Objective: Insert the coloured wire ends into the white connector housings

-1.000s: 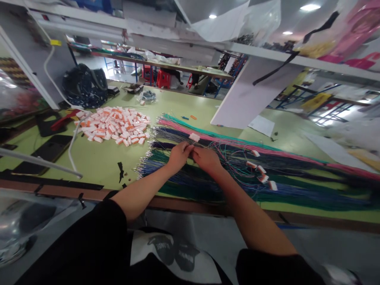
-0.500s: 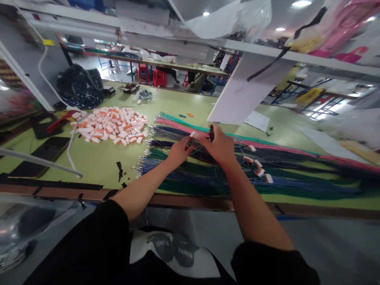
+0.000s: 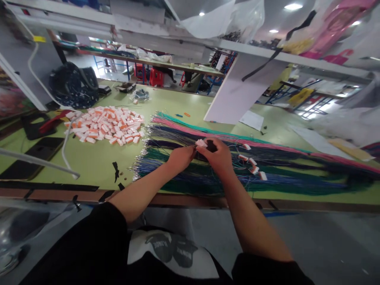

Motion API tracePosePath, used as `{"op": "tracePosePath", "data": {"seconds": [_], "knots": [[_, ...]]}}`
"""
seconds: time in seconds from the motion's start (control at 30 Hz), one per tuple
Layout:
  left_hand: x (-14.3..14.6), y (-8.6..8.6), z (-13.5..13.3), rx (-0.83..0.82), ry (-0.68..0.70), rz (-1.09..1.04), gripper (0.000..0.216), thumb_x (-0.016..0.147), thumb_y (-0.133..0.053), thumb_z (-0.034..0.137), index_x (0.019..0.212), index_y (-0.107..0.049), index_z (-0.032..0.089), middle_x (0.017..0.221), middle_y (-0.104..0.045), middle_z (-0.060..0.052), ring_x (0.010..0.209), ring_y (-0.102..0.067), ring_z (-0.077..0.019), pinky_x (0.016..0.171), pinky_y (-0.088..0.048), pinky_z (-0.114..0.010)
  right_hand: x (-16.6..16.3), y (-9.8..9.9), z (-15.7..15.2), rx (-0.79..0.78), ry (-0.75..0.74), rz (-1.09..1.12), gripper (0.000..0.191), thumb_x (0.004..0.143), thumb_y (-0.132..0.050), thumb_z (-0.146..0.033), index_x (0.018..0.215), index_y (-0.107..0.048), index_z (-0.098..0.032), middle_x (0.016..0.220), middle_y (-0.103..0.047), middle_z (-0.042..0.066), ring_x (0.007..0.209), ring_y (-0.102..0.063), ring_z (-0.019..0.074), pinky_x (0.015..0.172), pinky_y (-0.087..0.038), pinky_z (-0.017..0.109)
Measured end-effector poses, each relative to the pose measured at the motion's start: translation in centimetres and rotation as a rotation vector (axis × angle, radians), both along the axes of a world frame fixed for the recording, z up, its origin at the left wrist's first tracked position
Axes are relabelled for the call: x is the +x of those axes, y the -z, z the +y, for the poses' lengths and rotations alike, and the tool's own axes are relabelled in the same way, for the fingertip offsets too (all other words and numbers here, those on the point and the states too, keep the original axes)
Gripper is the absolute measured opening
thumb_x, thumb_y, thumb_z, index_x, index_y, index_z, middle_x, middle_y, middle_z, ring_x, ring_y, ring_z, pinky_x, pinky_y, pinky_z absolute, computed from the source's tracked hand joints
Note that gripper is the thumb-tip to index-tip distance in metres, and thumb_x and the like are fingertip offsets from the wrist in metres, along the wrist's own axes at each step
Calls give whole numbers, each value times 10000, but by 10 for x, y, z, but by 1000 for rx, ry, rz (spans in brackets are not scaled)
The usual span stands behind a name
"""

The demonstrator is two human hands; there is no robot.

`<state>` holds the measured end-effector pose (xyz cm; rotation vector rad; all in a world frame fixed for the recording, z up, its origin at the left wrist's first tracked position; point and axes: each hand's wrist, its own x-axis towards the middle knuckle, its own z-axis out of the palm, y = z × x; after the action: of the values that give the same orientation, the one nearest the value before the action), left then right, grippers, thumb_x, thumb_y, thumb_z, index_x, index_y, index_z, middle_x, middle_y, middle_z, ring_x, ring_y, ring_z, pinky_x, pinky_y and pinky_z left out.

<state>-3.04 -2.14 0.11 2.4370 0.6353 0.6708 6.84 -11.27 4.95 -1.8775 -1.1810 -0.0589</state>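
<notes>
Over the wire bundles, a small white-and-orange connector housing [image 3: 201, 143] is pinched between the fingertips of both hands. My left hand [image 3: 181, 157] is closed at its left end, with the fingertips partly hidden. My right hand [image 3: 219, 157] has its thumb along the lower side and its index finger curled above. A dark patch shows between the right fingers; I cannot make out what it is. Beneath both hands run the long bundles of thin wires [image 3: 285, 180], in teal, pink, grey, dark blue and green, with shiny ends at the left. Several wired connectors [image 3: 254, 170] lie right of my right hand.
A heap of white-and-orange connectors [image 3: 108, 126] lies on the left of the green table [image 3: 166, 99]. Beside it are a phone [image 3: 32, 158], a red-handled tool [image 3: 53, 121] and a white cable [image 3: 63, 152]. An upright white panel [image 3: 234, 91] stands behind the wires, with paper [image 3: 251, 120] nearby.
Both hands have come down slightly toward me, with the connector housing between them. My right thumb and index finger are now closer around it. The view has shifted a little.
</notes>
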Motion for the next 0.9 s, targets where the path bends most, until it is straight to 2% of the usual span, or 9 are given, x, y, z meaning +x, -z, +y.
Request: {"op": "tracePosePath", "data": {"seconds": [0.1,0.27,0.4,0.5,0.57,0.63,0.7,0.77,0.9], "knots": [[-3,-4,-3,62,6,34,238,894,-444,321,846,-617,165,849,-656,-116,836,-626,-228,722,-442,-269,-4,-1,-7,25,65,-28,255,628,-642,-421,774,-614,-213,750,-635,15,708,-545,189,680,-420,310],[-7,-7,-10,62,63,-93,218,848,-530,284,1035,-614,212,1250,-540,-95,1056,-567,-225,814,-464,-285,9,-7,-22,76,150,-50,271,633,-656,-429,788,-627,-209,764,-637,19,705,-536,181,673,-426,313],[-12,-9,-14,-7,81,-207,399,805,-577,294,1192,-527,214,1352,-431,-120,1091,-545,-234,861,-477,-320,49,-18,-42,173,304,-36,286,659,-648,-434,813,-618,-195,727,-603,5,653,-505,153,636,-417,302],[-16,-11,-14,-20,86,-259,397,800,-557,256,1189,-517,185,1335,-439,-143,987,-584,-212,855,-480,-325,90,-24,-63,177,541,-59,251,669,-653,-384,790,-605,-170,764,-618,55,693,-514,160,668,-404,312],[-18,-13,-11,-19,86,-287,366,805,-530,225,1168,-525,180,1311,-460,-140,897,-600,-184,836,-481,-315,113,-23,-77,-7,747,-49,233,692,-638,-376,767,-596,-160,832,-639,130,749,-538,189,689,-390,336],[-22,-18,-8,-15,88,-293,341,807,-511,197,1147,-538,180,1281,-487,-128,852,-600,-169,821,-477,-306,129,-15,-88,-279,868,-18,238,727,-597,-408,744,-590,-171,910,-642,192,827,-564,251,723,-375,402],[-26,-27,-3,2,93,-258,320,804,-503,178,1121,-555,177,1236,-523,-118,868,-597,-179,812,-468,-307,137,-3,-94,-469,891,13,254,692,-629,-428,649,-563,-186,917,-643,215,893,-573,329,773,-341,492],[-34,-37,4,40,106,-169,291,804,-506,181,1086,-578,174,1161,-575,-108,879,-596,-198,794,-458,-313,139,7,-96,-567,878,5,311,632,-688,-433,550,-508,-192,882,-647,223,931,-572,390,812,-292,560],[-62,-52,26,154,64,48,214,801,-527,235,990,-619,199,951,-655,-65,835,-596,-205,727,-434,-288,138,10,-90,-751,864,-177,357,638,-692,-470,543,-478,-200,906,-650,276,972,-579,425,836,-260,570]]}}
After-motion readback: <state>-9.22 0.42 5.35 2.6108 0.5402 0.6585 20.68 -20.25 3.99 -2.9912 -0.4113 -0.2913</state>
